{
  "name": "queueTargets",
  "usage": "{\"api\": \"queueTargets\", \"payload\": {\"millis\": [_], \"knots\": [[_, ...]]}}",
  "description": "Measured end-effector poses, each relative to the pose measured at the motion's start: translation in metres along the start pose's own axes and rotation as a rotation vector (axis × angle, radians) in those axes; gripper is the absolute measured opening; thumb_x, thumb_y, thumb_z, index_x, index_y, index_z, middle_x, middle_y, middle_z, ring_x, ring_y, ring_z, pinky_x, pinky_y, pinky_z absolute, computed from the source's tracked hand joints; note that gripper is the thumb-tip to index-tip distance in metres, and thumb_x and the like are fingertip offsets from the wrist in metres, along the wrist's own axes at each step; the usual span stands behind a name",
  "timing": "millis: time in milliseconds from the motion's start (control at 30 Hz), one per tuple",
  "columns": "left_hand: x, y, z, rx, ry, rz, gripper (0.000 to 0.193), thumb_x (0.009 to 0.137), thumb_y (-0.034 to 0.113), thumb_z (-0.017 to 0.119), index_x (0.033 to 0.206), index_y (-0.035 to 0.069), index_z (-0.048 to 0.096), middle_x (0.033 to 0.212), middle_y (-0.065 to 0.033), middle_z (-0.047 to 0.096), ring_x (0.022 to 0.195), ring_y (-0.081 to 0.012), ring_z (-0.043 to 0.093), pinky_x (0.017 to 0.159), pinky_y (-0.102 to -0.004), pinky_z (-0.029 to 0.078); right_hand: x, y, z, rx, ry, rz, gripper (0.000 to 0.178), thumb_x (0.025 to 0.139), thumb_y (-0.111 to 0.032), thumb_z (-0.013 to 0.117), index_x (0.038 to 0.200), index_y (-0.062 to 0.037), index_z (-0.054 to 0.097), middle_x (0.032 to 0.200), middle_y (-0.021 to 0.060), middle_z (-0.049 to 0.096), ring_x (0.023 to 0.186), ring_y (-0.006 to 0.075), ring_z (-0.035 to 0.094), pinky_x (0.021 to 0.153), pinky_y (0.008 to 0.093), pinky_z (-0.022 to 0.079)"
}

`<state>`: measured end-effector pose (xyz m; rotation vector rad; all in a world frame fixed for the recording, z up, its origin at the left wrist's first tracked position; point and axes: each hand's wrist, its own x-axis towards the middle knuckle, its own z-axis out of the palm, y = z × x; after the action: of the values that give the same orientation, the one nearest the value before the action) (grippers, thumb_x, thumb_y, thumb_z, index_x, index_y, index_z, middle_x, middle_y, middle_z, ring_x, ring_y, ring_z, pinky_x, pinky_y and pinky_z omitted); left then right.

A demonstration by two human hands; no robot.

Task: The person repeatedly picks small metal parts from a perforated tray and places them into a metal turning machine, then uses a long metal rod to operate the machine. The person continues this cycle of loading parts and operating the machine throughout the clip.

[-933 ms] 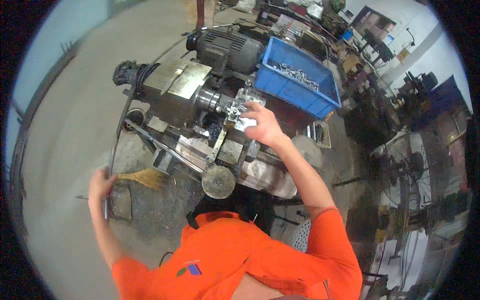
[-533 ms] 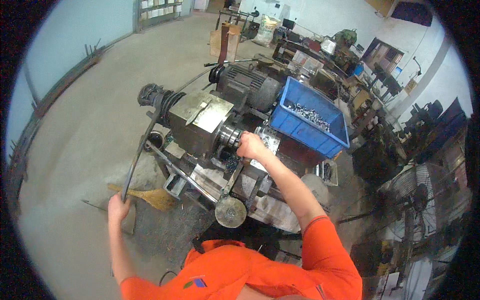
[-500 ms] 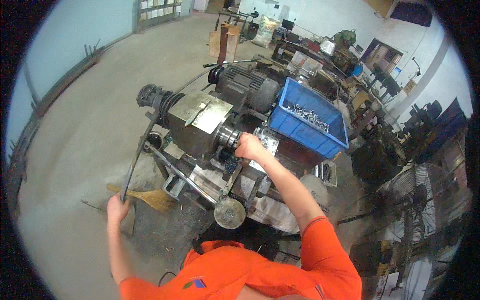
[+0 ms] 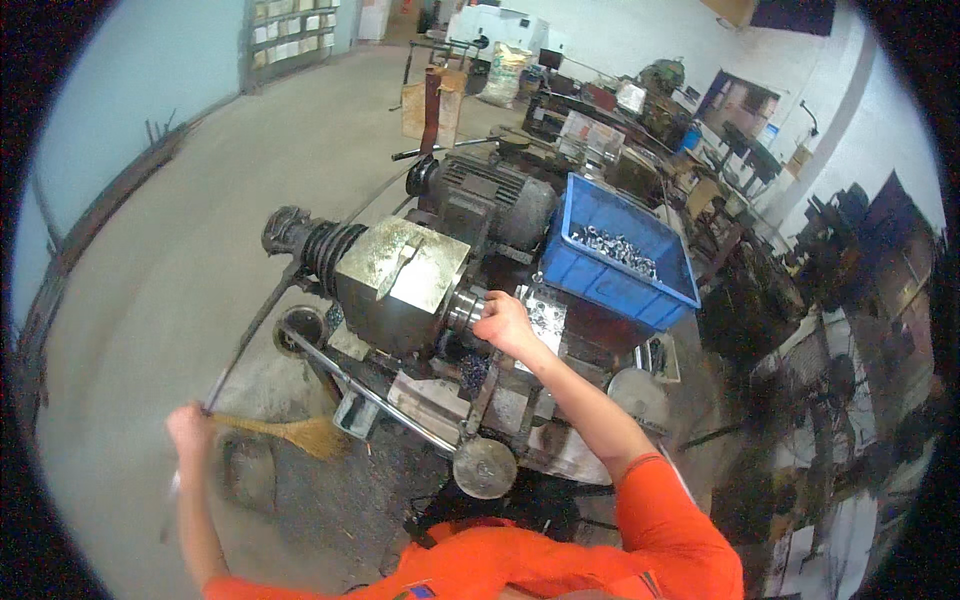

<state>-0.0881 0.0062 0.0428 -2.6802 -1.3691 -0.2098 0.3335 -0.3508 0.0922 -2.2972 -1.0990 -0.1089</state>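
Note:
My left hand (image 4: 190, 430) is closed around the end of a long metal lever (image 4: 245, 345), which runs up to the ribbed black rear end of a small lathe's spindle. On the right, my right hand (image 4: 506, 325) has its fingers pinched together at the mouth of the shiny round spindle nose (image 4: 464, 308). Whatever lies between those fingers is hidden. The boxy headstock (image 4: 390, 320) carries a flat, pale metal tool (image 4: 400, 268) on its top. Just right of my right hand sits a metal block (image 4: 545, 318) with small bits on it.
A blue bin (image 4: 615, 285) of small metal parts stands beyond my right hand, beside a ribbed motor (image 4: 495, 195). A steel bar (image 4: 370, 390) slants toward a round disc (image 4: 485, 468) near my body. A straw broom (image 4: 310, 435) lies on the floor. At right is a fan.
My left hand has swung outward to the left with the lever. The right hand keeps its place at the spindle nose, and the whole view has shifted slightly.

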Motion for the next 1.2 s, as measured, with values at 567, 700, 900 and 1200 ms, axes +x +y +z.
{"api": "queueTargets", "payload": {"millis": [567,700,900,1200], "knots": [[0.036,0.038,0.031,-0.788,0.49,0.073,0.024,0.081,0.012,0.05,0.102,0.002,0.055,0.096,-0.0128,0.059,0.085,-0.0226,0.057,0.074,-0.0326,0.045,-0.126,0.007,-0.093,0.113,0.134,0.062,0.021,0.054,-0.014,0.062,0.073,-0.007,0.064,0.118,0.0199,0.047,0.101,0.0344,0.051,0.083,0.0347,0.043],[0.022,0.097,0.17,-0.939,-0.531,-0.119,0.043,0.069,0.014,0.063,0.107,-0.002,0.05,0.08,-0.0148,0.06,0.063,-0.0184,0.058,0.055,-0.0325,0.047,-0.215,0.057,-0.134,-0.074,0.202,0.104,0.022,0.054,-0.011,0.061,0.076,-0.0061,0.065,0.114,0.0199,0.05,0.093,0.031,0.056,0.079,0.0339,0.045],[-0.031,0.192,0.198,-0.471,-0.462,0.42,0.048,0.065,0.033,0.064,0.103,0.005,0.055,0.09,-0.017,0.06,0.077,-0.0264,0.061,0.067,-0.0385,0.048,-0.326,0.1,-0.163,-0.075,0.317,0.622,0.022,0.054,-0.011,0.057,0.073,-0.0019,0.065,0.094,0.0146,0.06,0.073,0.0238,0.062,0.065,0.029,0.048],[0.016,0.186,0.18,-0.055,-0.353,0.457,0.036,0.067,0.037,0.064,0.097,0.017,0.06,0.092,-0.0118,0.06,0.086,-0.0274,0.058,0.071,-0.0375,0.046,-0.415,0.122,-0.198,-0.278,0.407,0.857,0.034,0.053,-0.019,0.058,0.082,-0.0023,0.064,0.082,0.0151,0.061,0.078,0.03,0.058,0.071,0.0332,0.046]]}}
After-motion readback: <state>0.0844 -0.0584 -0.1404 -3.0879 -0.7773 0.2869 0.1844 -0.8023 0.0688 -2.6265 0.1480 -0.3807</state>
